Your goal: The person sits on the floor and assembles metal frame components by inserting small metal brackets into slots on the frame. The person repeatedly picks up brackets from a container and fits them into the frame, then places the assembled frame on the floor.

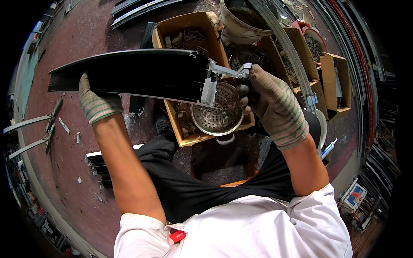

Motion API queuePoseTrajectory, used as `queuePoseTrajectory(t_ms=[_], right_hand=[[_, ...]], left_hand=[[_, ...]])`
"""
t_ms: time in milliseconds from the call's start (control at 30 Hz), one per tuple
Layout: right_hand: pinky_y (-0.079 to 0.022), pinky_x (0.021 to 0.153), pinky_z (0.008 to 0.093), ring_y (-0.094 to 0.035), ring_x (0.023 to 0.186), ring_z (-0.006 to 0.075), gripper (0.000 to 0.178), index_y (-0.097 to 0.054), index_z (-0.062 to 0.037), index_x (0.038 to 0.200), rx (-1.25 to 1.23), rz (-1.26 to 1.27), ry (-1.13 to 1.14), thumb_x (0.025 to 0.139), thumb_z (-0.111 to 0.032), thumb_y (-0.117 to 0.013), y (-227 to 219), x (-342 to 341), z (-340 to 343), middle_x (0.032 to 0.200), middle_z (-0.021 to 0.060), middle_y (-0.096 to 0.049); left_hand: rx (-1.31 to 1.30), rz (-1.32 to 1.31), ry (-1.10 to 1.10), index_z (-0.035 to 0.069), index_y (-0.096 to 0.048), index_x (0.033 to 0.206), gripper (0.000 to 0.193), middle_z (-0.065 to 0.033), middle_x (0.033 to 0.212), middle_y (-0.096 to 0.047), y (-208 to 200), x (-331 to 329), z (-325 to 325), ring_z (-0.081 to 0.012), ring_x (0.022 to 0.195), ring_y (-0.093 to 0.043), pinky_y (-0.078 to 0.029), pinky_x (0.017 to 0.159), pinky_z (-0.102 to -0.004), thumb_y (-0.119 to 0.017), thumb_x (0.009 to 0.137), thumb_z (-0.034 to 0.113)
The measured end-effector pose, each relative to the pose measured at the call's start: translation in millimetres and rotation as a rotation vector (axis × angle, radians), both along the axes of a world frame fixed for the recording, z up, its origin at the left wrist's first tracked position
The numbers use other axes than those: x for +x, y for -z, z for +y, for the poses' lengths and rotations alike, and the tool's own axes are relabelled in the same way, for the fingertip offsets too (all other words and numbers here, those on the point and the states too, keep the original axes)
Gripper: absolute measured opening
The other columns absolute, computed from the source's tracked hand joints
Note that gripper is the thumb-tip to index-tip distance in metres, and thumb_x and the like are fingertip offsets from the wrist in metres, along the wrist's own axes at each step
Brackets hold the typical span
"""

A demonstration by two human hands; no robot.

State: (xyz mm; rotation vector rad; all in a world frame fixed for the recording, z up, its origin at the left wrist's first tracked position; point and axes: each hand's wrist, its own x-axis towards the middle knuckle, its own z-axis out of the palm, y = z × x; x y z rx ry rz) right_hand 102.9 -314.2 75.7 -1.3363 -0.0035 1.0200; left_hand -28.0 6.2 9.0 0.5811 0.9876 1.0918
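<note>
A long black metal profile (137, 71) lies across in front of me. At its far-left part my left hand (98, 101), in a striped knit glove, grips the lower edge, its thumb over the black face. My right hand (277, 101), gloved with dark fingertips showing, is closed on a silver metal corner bracket (227, 71) at the profile's right end. The bracket's inner arm touches that end. Lower on the same end sits a pale metal block (209, 91). Beneath it, a perforated steel pan (202, 122) holds small metal pieces.
A cardboard box (180, 139) stands under the pan; another box (189, 21) with cut metal pieces lies beyond. A dirty white bucket (245, 32) is at the back. Further boxes (329, 86) and a long metal bar (297, 64) are on the right. Black profiles (101, 165) lie at left.
</note>
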Motion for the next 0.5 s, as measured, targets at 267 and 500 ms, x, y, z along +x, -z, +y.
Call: queuePoseTrajectory(t_ms=[267,500], right_hand=[[-0.048,0.063,0.0216,-0.06,0.073,0.0072,0.044,-0.062,-0.0047,0.114,-0.146,-0.078,-0.036,0.096,-0.045,-0.067,-5,-4,16,0.09,0.0017,-0.064],[-0.044,0.061,0.0208,-0.057,0.072,0.0051,0.048,-0.062,-0.0003,0.116,-0.117,-0.067,-0.049,0.096,-0.043,-0.067,-3,0,16,0.089,0.0014,-0.061]], left_hand=[[0.002,0.011,-0.03,0.005,-0.063,0.122,0.037,-0.0138,0.121,-0.067,-8,-7,1,-0.0287,0.114,-0.062,-0.049,0.104,-0.0473,-0.064,0.095,0.029],[0.066,0.039,-0.052,0.004,-0.062,0.122,0.04,-0.0139,0.12,-0.066,-26,-6,-13,-0.0278,0.113,-0.062,-0.048,0.104,-0.0456,-0.07,0.09,0.027]])
